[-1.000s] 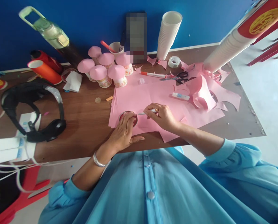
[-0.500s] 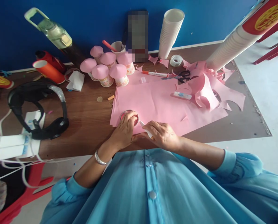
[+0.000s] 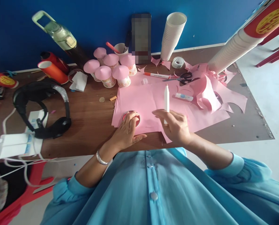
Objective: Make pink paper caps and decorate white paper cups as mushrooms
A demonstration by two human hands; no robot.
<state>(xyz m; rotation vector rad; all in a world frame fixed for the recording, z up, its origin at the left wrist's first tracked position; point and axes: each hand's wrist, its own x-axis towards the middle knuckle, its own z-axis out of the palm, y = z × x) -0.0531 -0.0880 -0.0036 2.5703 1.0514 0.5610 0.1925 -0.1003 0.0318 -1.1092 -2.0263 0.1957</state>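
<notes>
My left hand (image 3: 127,129) holds a round, red-centred lid with a silvery rim (image 3: 139,122) flat on the pink paper sheets (image 3: 139,97). Its fingers bend over the lid and the thumb sticks out to the right. Between the fingers of my right hand (image 3: 175,126) is a white marker pen (image 3: 166,97), its orange tip pointing away from me, lifted off the sheet. A glue stick (image 3: 183,97) lies on the paper beyond that hand. Farther back are scissors (image 3: 185,78) and a capped orange-and-white marker (image 3: 157,75).
Several small cups with pink cone tops (image 3: 103,72) stand at the back. Two stacks of paper cups (image 3: 173,36) rise behind the pink scraps (image 3: 209,93). Left are a black headset-like strap (image 3: 68,106), a bottle (image 3: 62,34) and a white power strip (image 3: 34,137).
My right hand has moved right, away from the lid, and the marker has swung from pointing at the lid's edge to pointing away from me. My left hand stays on the lid.
</notes>
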